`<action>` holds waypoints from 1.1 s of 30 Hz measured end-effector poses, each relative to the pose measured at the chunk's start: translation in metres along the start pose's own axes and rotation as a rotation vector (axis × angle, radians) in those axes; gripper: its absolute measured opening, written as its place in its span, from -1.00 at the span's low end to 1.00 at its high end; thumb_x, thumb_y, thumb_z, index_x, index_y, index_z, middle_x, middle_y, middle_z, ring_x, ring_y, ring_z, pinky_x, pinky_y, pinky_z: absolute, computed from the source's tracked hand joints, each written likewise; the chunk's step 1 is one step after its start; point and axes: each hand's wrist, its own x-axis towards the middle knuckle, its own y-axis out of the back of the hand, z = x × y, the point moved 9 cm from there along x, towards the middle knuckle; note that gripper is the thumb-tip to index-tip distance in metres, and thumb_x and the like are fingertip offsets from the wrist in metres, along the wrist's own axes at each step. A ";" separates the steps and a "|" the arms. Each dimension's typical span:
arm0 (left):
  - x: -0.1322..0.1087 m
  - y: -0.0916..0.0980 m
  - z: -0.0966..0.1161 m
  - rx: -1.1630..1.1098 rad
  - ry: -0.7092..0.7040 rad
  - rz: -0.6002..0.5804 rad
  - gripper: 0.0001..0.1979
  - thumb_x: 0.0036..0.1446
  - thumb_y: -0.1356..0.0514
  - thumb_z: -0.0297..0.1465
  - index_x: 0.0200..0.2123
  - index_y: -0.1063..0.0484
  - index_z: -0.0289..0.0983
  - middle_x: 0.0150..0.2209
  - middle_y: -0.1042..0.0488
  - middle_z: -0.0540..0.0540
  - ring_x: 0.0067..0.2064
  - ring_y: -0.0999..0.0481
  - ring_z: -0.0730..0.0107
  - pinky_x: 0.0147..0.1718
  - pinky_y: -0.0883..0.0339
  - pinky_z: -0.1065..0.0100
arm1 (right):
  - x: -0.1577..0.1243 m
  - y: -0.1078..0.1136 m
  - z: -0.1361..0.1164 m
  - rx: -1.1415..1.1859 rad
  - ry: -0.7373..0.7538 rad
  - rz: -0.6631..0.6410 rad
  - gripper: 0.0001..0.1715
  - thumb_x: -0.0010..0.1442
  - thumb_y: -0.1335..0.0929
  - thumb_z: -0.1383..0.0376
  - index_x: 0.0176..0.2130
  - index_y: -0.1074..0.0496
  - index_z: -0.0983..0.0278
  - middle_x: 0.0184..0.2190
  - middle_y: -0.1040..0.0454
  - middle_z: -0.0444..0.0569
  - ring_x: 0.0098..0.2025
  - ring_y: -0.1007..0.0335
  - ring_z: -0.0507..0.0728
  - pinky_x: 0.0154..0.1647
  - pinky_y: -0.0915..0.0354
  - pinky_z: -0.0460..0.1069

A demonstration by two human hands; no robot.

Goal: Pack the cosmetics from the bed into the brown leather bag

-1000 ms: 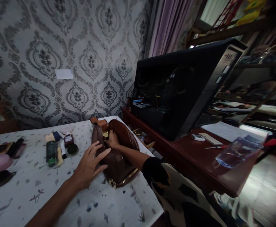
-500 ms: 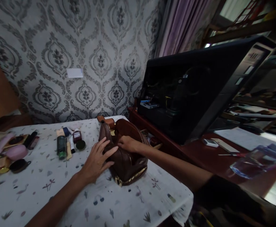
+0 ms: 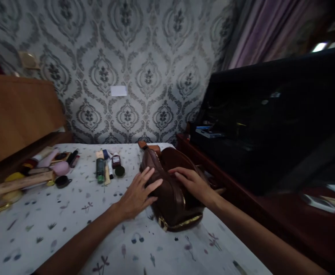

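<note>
A brown leather bag (image 3: 167,198) with gold zips stands on the patterned white tablecloth in front of me. Against its left side rests my left hand (image 3: 137,193), open, its fingers spread on the leather. My right hand (image 3: 191,183) is at the top of the bag, over the opening. Its fingers point left, outstretched, and the fingertips touch the bag near the rim; I see nothing held in them. The bag's inside is mostly hidden by this hand and the folded leather. A tan leather piece (image 3: 152,148) lies just behind the bag.
Left of the bag lie a green bottle (image 3: 100,168), a cream tube (image 3: 107,173) and a round dark jar (image 3: 119,171). More cosmetics, including a pink oval item (image 3: 60,168), crowd the far left by a wooden board (image 3: 21,114). A black computer case (image 3: 264,133) stands at right.
The view has turned left. My right hand has come up from deep inside the bag to its rim, and the opening looks narrower. My left hand stays against the bag's side.
</note>
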 end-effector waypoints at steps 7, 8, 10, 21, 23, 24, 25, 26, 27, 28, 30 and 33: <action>-0.005 -0.003 -0.013 0.101 0.024 -0.036 -0.35 0.38 0.00 -0.21 0.39 0.21 -0.30 0.39 -0.05 -0.33 0.45 0.14 0.14 0.31 -0.06 -0.06 | -0.022 -0.002 -0.052 -0.420 0.379 0.230 -0.60 0.36 -0.18 0.19 -0.04 -0.50 0.27 -0.05 -0.54 0.14 -0.07 -0.52 0.25 -0.05 -0.43 0.15; -0.006 -0.004 -0.016 0.127 0.028 -0.041 -0.34 0.38 0.00 -0.21 0.39 0.21 -0.32 0.38 -0.07 -0.33 0.45 0.14 0.15 0.31 -0.05 -0.06 | -0.028 -0.007 -0.061 -0.523 0.453 0.270 -0.61 0.36 -0.18 0.22 -0.06 -0.50 0.28 -0.03 -0.53 0.15 -0.06 -0.51 0.26 -0.05 -0.43 0.17; -0.008 -0.005 -0.027 0.194 0.054 -0.055 -0.35 0.38 0.00 -0.21 0.39 0.18 -0.32 0.38 -0.08 -0.33 0.45 0.11 0.16 0.31 -0.03 -0.07 | -0.039 -0.022 -0.078 -0.678 0.585 0.323 -0.65 0.36 -0.19 0.27 -0.10 -0.51 0.30 -0.03 -0.52 0.17 -0.05 -0.49 0.28 -0.06 -0.43 0.18; -0.069 0.058 -0.186 0.455 0.950 0.007 -0.36 0.33 -0.03 -0.18 0.35 -0.03 -0.41 0.42 0.10 -0.44 0.43 0.14 -0.16 0.26 0.12 -0.30 | -0.071 -0.118 -0.124 -0.428 0.795 0.128 -0.77 0.24 -0.27 0.49 -0.15 -0.46 0.32 -0.09 -0.52 0.10 0.08 -0.38 0.24 0.12 -0.35 0.14; -0.092 0.063 -0.208 0.409 1.079 0.014 -0.32 0.33 -0.01 -0.14 0.33 -0.03 -0.48 0.38 0.03 -0.54 0.40 0.04 -0.24 0.22 -0.03 -0.25 | -0.061 -0.138 -0.120 -0.312 0.739 0.057 -0.80 0.22 -0.29 0.50 -0.20 -0.47 0.30 -0.12 -0.52 0.07 0.06 -0.38 0.22 0.12 -0.35 0.12; -0.100 0.064 -0.216 0.386 1.100 0.009 -0.35 0.34 0.01 -0.13 0.31 -0.06 -0.48 0.34 -0.09 -0.55 0.37 -0.09 -0.22 0.19 -0.13 -0.17 | -0.054 -0.148 -0.118 -0.259 0.705 0.031 -0.80 0.22 -0.29 0.50 -0.23 -0.47 0.30 -0.13 -0.52 0.06 0.04 -0.39 0.21 0.10 -0.35 0.11; -0.106 0.064 -0.222 0.368 1.100 0.002 -0.38 0.35 0.05 -0.12 0.29 -0.11 -0.45 0.28 -0.21 -0.52 0.31 -0.22 -0.15 0.15 -0.23 -0.08 | -0.046 -0.157 -0.116 -0.209 0.669 0.017 -0.81 0.21 -0.30 0.50 -0.25 -0.48 0.29 -0.15 -0.52 0.06 0.00 -0.41 0.20 0.07 -0.36 0.10; -0.110 0.064 -0.228 0.350 1.100 -0.004 -0.42 0.37 0.08 -0.12 0.27 -0.15 -0.40 0.23 -0.31 -0.46 0.26 -0.32 -0.08 0.11 -0.29 0.00 | -0.038 -0.166 -0.113 -0.161 0.625 -0.004 -0.81 0.20 -0.31 0.49 -0.25 -0.49 0.28 -0.18 -0.53 0.04 -0.06 -0.43 0.19 0.03 -0.37 0.09; -0.113 0.065 -0.233 0.339 1.102 -0.005 -0.44 0.38 0.12 -0.11 0.25 -0.18 -0.37 0.18 -0.38 -0.41 0.21 -0.38 -0.03 0.08 -0.32 0.04 | -0.029 -0.176 -0.110 -0.108 0.583 -0.023 -0.81 0.19 -0.31 0.49 -0.26 -0.49 0.28 -0.22 -0.54 0.03 -0.11 -0.43 0.17 -0.02 -0.38 0.08; -0.116 0.068 -0.238 0.338 1.106 -0.001 -0.44 0.38 0.16 -0.11 0.24 -0.18 -0.35 0.16 -0.40 -0.39 0.19 -0.40 -0.03 0.07 -0.33 0.03 | -0.021 -0.185 -0.106 -0.056 0.540 -0.026 -0.81 0.17 -0.32 0.49 -0.27 -0.50 0.28 -0.26 -0.54 0.01 -0.15 -0.44 0.17 -0.05 -0.38 0.07; -0.115 0.074 -0.247 0.355 1.108 0.013 -0.41 0.39 0.23 -0.12 0.27 -0.14 -0.37 0.21 -0.33 -0.44 0.25 -0.32 -0.08 0.10 -0.29 -0.04 | -0.007 -0.201 -0.099 0.042 0.470 -0.030 -0.79 0.17 -0.31 0.49 -0.26 -0.51 0.28 -0.30 -0.55 0.00 -0.17 -0.44 0.16 -0.06 -0.37 0.05; -0.101 0.078 -0.259 0.362 1.019 -0.019 -0.40 0.40 0.26 -0.16 0.35 -0.02 -0.36 0.36 -0.09 -0.39 0.39 -0.05 -0.03 0.21 -0.14 -0.07 | 0.003 -0.217 -0.087 0.140 0.412 0.008 -0.76 0.18 -0.29 0.49 -0.24 -0.51 0.29 -0.29 -0.55 0.02 -0.17 -0.44 0.15 -0.07 -0.35 0.02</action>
